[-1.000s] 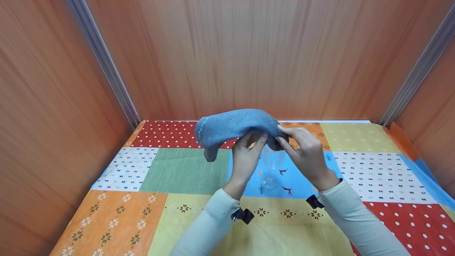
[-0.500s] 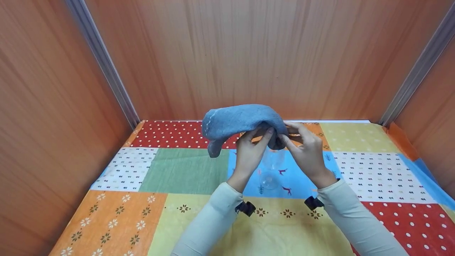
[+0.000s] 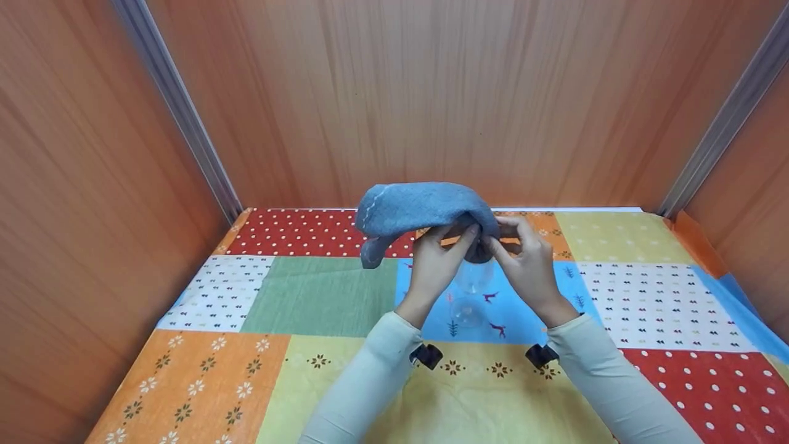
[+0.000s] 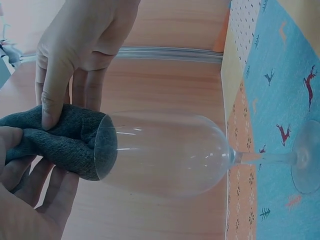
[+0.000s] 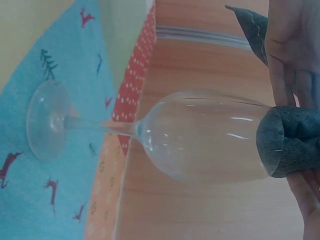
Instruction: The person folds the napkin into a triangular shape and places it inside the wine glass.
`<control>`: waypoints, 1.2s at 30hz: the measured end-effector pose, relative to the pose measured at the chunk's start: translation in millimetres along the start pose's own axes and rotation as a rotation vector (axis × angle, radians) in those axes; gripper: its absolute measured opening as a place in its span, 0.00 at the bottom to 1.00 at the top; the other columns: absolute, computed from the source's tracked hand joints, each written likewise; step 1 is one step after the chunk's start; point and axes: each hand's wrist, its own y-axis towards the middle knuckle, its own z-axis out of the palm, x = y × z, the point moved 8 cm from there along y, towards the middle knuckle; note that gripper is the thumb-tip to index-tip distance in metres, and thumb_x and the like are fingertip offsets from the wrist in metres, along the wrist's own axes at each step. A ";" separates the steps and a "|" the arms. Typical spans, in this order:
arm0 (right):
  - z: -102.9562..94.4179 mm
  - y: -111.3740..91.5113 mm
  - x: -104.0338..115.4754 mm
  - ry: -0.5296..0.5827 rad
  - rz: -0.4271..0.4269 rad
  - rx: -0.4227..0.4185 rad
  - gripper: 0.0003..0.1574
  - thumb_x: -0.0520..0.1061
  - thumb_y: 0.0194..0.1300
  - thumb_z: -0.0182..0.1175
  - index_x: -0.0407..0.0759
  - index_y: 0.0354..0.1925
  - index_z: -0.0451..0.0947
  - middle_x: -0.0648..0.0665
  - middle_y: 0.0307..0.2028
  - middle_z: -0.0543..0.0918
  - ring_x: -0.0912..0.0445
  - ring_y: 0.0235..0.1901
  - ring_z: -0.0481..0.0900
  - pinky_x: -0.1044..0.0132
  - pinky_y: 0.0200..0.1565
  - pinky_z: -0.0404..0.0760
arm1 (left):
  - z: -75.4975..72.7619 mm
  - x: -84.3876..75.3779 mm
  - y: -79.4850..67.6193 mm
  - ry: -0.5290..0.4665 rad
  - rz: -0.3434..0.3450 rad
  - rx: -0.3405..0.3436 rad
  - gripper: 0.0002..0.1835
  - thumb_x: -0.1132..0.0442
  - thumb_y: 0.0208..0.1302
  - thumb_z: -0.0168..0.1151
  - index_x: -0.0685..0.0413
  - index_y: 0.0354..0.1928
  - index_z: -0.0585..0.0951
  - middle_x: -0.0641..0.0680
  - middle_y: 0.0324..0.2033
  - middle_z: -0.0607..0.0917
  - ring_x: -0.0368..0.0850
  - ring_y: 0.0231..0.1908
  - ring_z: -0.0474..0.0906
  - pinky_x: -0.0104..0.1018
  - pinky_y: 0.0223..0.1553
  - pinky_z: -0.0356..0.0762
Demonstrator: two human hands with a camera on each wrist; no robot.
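Observation:
A grey-blue cloth (image 3: 425,203) is bunched between both hands over an upright, clear wine glass (image 4: 170,155). My left hand (image 3: 434,265) pinches the cloth from the left, thumb on the near side. From the right, my right hand (image 3: 527,265) pinches the same bunched end, with thumb and fingers on either side of it. The cloth's bunched lower end (image 5: 272,145) fills the glass's mouth at the rim. Its other end, edged with white stitching, hangs off to the left behind the left hand. In the head view the glass bowl is partly hidden under the cloth and hands.
The glass foot (image 3: 470,311) stands on a blue patch of the patchwork tablecloth (image 3: 333,296). Wood-grain panels (image 3: 419,105) enclose the back and both sides, with metal strips at the corners. Each wrist carries a small black camera.
Cloth and left hand have shifted slightly right, toward the right hand. The right-hand fingers have drawn closer round the bunched end, and the hanging end has risen a little. The glass stays put.

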 end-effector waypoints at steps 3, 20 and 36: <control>0.9 -2.5 -3.9 -0.016 0.017 0.015 0.18 0.36 0.66 0.66 0.36 0.54 0.77 0.44 0.45 0.83 0.55 0.45 0.84 0.64 0.42 0.84 | 2.1 1.5 0.3 0.010 0.001 0.017 0.15 0.53 0.69 0.66 0.51 0.53 0.85 0.47 0.46 0.85 0.42 0.51 0.81 0.42 0.51 0.81; 8.1 -0.6 -10.2 -0.114 0.127 0.132 0.11 0.37 0.70 0.61 0.36 0.49 0.74 0.42 0.42 0.82 0.54 0.41 0.84 0.59 0.39 0.85 | 4.6 12.8 4.5 0.158 -0.052 0.044 0.16 0.49 0.70 0.63 0.49 0.52 0.86 0.48 0.47 0.86 0.42 0.48 0.83 0.33 0.46 0.81; 17.1 -8.2 -13.5 -0.220 0.097 0.243 0.02 0.35 0.67 0.62 0.38 0.36 0.77 0.42 0.36 0.76 0.48 0.39 0.70 0.53 0.42 0.70 | 9.2 20.3 -1.1 0.406 0.043 0.061 0.07 0.57 0.69 0.65 0.52 0.37 0.86 0.48 0.36 0.86 0.44 0.41 0.83 0.37 0.44 0.80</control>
